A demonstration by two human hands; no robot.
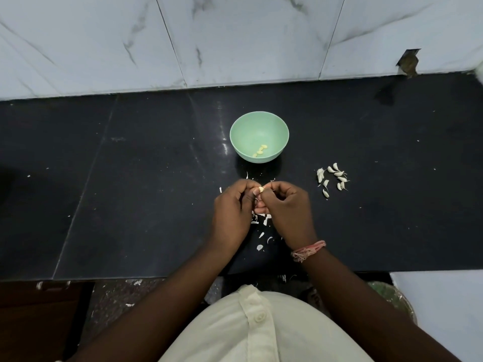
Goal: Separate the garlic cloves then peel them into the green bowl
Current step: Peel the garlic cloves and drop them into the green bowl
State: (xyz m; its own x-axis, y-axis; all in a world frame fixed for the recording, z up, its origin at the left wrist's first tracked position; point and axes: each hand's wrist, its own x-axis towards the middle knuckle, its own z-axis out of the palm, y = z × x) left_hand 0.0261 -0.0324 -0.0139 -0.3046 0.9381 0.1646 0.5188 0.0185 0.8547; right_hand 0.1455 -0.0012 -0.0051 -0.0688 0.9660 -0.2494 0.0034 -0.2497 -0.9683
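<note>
Hard to see much of the clove itself, only a small pale bit of the garlic clove [260,189] pokes out at the top where the two hands meet, the rest is buried behind fingers. Can't tell how much skin is on it from here. Some of the peel scraps [261,235] on the counter are tucked under the hands too, so only the bits between and below the wrists show up, plus a few flecks just above the knuckles.

Left hand [233,206] is curled in with the back facing up, fingers bent round and pinching the clove from its side. Right hand [285,206] mirrors it, fingers curled tight, fingertips meeting the left ones right at the clove. So both are clamped on the same clove, knuckles close together, hovering just over the black counter [130,178]. Right wrist has a pinkish thread band [308,250] on it. Both forearms come up from the bottom of the view, angled in toward each other.

The green bowl [259,121] sits just beyond the hands, near the wall, with a few peeled cloves [260,150] lying at the bottom toward the near side. Off to the right, well apart from the bowl, there's a little cluster of unpeeled cloves [332,178] on the counter, loosely scattered, some touching.

Cream buttoned shirt [261,330] fills the bottom, cut off by the edge
</note>
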